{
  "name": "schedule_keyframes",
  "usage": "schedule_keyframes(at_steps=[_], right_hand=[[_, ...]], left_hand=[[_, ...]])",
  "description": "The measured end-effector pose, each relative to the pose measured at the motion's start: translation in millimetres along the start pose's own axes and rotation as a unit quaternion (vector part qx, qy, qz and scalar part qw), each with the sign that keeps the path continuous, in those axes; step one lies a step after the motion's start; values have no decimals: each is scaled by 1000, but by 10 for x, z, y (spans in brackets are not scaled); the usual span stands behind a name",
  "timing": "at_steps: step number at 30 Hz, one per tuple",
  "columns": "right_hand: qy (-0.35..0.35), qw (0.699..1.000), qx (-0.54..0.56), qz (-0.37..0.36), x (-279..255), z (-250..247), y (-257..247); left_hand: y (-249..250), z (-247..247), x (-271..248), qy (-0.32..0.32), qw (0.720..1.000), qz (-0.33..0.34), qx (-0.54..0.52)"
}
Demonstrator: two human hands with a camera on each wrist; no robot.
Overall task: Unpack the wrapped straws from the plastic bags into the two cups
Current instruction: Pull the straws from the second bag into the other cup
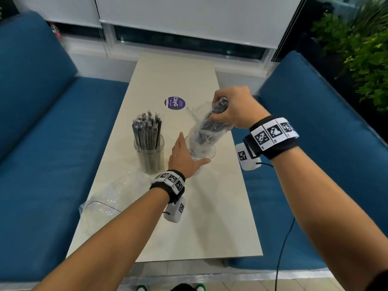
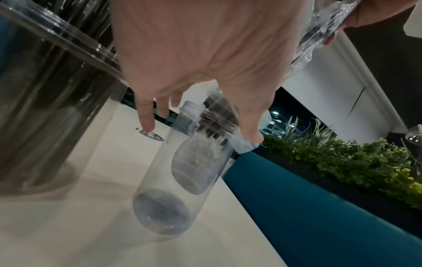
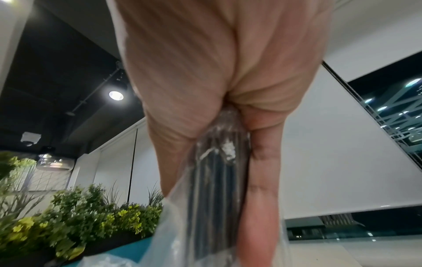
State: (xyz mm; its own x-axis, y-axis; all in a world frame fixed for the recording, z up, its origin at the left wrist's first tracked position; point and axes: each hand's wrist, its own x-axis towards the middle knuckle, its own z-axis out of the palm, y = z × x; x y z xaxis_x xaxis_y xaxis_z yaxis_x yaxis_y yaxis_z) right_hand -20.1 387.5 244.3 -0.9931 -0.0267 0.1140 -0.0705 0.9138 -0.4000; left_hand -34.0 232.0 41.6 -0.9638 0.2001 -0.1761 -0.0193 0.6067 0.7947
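- While the filled cup (image 1: 149,153) serves as landmark, standing upright and packed with wrapped straws, 1 emptied plastic bag (image 1: 109,198) lies crumpled on the table (image 1: 189,217) just left of and nearer the person than it.
- Right of the filled cup, the left hand (image 1: 184,158) is open, fingers straight beside the second cup (image 1: 200,148); whether they touch its wall, I cannot tell.
- Further right, the right hand (image 1: 233,108) grips 1 bundle of straws (image 1: 210,124) through its bag (image 1: 206,132), tilted into the second cup's mouth.
- Handling, as I judge it: the straws are light and stiff; the film is thin and slippery, so hold high around the bundle; the clear cup looks tippable and wants steadying at its wall.
- Count: 2 cups, 2 bags, 2 hands; single straws are too many to count.
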Motion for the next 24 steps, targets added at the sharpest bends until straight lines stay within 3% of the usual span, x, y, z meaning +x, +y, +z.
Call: schedule_keyframes(at_steps=[4,13,19,21,24], right_hand=[[-31,999,-13,-6,118,117,3],[-51,998,-35,-8,261,245,-74],[-54,999,-6,4,254,316,-34],[-23,999,23,12,266,306,-14],[-40,998,56,2,254,294,-22]], left_hand=[[-314,210,272,33,998,34,27],[-72,11,72,12,998,57,11],[-63,17,76,54,995,80,2],[-54,29,97,66,994,92,13],[-35,45,129,50,996,79,6]])
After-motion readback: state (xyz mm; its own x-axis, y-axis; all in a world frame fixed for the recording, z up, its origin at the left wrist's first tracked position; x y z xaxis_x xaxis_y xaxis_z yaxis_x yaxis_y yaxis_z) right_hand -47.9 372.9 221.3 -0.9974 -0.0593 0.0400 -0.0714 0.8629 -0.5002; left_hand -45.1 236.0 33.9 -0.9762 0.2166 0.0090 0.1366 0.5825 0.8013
